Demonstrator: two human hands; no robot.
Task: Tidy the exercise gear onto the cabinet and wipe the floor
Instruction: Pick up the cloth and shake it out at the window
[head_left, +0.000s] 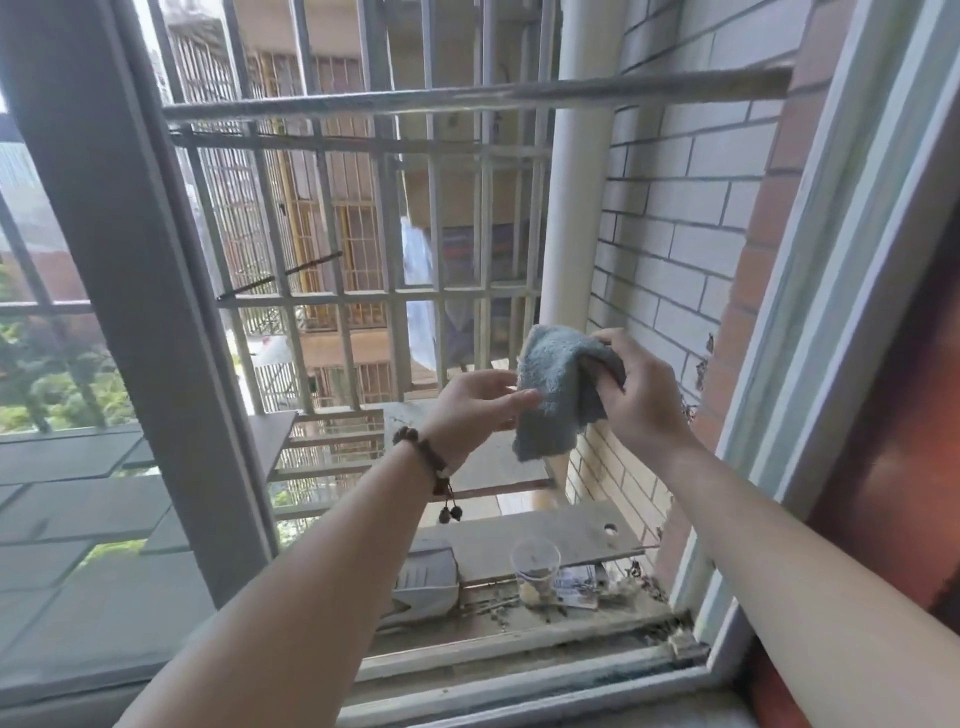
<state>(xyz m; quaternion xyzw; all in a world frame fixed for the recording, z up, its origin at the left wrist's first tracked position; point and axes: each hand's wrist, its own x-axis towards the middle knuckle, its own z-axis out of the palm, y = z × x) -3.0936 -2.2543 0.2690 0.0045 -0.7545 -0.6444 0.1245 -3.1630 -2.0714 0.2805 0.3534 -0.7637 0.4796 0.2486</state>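
Both my arms reach out through an open window. A grey-blue cloth (556, 389) hangs in the air outside, beyond the sill. My right hand (641, 395) grips its upper right part, fingers curled round the fabric. My left hand (475, 402), with a bead bracelet at the wrist, pinches the cloth's left edge between thumb and fingers. No exercise gear, cabinet or floor is in view.
Metal security bars (363, 301) enclose the space outside. A white drainpipe (574, 208) runs down a tiled wall on the right. On the dusty ledge below stand a plastic cup (536, 569) and a grey board (524, 535). The window frame (779, 322) borders my right arm.
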